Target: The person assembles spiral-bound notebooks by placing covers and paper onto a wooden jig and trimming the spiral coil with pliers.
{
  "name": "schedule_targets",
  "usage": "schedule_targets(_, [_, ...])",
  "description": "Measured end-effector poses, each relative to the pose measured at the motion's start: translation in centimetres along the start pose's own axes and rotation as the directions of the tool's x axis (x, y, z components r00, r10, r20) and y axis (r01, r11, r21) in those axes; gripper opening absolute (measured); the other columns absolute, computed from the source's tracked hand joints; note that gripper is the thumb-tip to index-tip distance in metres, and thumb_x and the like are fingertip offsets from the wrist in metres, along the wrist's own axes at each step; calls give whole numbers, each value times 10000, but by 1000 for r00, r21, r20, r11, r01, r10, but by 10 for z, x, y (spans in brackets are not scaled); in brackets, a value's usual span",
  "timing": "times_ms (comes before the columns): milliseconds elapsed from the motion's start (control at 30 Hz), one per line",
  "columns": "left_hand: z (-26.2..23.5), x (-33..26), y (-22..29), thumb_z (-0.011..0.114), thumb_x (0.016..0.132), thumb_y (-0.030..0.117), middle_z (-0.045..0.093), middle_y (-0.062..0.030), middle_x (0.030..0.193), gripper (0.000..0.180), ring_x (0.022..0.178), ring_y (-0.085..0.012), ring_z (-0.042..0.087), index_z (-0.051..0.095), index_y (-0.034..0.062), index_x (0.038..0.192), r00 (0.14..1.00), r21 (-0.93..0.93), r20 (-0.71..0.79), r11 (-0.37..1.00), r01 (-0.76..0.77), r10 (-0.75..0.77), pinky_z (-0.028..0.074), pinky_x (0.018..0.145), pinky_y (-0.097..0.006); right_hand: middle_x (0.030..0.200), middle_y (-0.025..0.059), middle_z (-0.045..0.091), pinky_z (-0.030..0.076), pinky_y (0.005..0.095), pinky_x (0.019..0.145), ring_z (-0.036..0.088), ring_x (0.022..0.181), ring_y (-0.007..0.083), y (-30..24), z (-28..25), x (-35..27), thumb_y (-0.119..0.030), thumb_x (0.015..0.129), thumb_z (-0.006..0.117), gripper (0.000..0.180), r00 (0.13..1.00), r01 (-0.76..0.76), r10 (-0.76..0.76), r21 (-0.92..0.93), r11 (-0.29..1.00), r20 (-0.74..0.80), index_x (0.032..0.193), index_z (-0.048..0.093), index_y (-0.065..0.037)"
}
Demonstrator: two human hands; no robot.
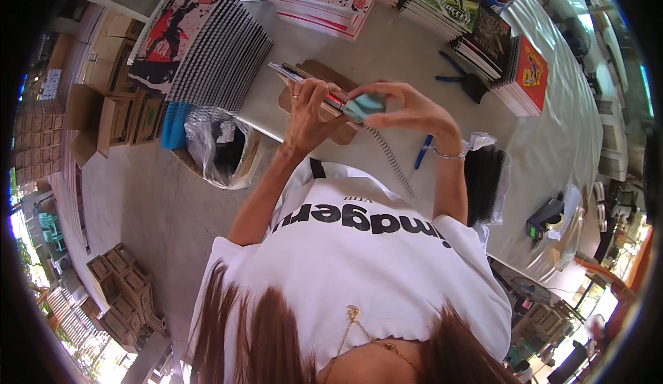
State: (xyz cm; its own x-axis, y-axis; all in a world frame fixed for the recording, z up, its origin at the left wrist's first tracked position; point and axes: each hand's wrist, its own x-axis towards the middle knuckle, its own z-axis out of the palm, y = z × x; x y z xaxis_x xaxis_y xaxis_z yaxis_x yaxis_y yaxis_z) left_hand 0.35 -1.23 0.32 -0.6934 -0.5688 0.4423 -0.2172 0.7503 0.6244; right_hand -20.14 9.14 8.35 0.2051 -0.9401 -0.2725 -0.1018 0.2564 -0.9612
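A notebook (324, 90) is held at frame centre over the grey surface (552, 142): left hand (307, 111) closed round it, right hand (407, 108) pinching a teal pad (364, 106) w/ a wire spiral (390, 159) hanging below. Stacks of notebooks (214, 45) are spread along the top; a blue pen (423, 151) lies centre-right. Cardboard boxes (103, 118) are seen on the floor (152, 211), left.

Bright, even daylight; glare whitens the table (552, 142) at right, and fisheye bending darkens and blurs the rim.
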Motion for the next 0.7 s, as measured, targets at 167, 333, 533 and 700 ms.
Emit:
schedule_targets(167, [-1, -6, 1, 806, 598, 122, 547, -90, 1057, 566, 1059, -307, 498, 553, 95, 1103, 999, 44, 9, 998, -38, 37, 368, 949, -446, 1262, 101, 567, 393, 327, 1003, 512, 1144, 171, 11, 8, 1, -341, 699, 812, 632, 999, 41, -41, 32, 999, -5, 1250, 634, -87])
schedule_targets(333, [0, -5, -1, 811, 589, 137, 550, -98, 1086, 619, 1085, -311, 494, 542, 89, 1145, 999, 0, 4, 999, -33, 33, 359, 969, -447, 1278, 124, 550, 358, 363, 1041, 502, 1172, 233, -4, 21, -7, -313, 685, 826, 605, 989, 112, -136, -288, 951, -61, 1236, 655, -133])
schedule_targets(533, [-1, -8, 0, 810, 614, 141, 548, -94, 1130, 632, 1102, -311, 489, 531, 99, 1179, 1000, -27, 25, 1000, -10, 10, 356, 986, -448, 1280, 127, 545, 362, 366, 1033, 506, 1172, 253, 12, 10, 6, -293, 698, 818, 577, 990, 128, -139, -253, 959, -24, 1229, 661, -130])
schedule_targets(700, [-4, -3, 1, 828, 623, 181, 555, -66, 1131, 592, 1099, -297, 497, 555, 115, 1144, 1000, -30, 23, 1000, 5, -5, 329, 1025, -474, 1192, 95, 582, 423, 261, 891, 539, 1046, 153, 20, 13, 11, -312, 751, 797, 579, 992, 116, -112, 84, 990, -56, 1243, 637, -51])
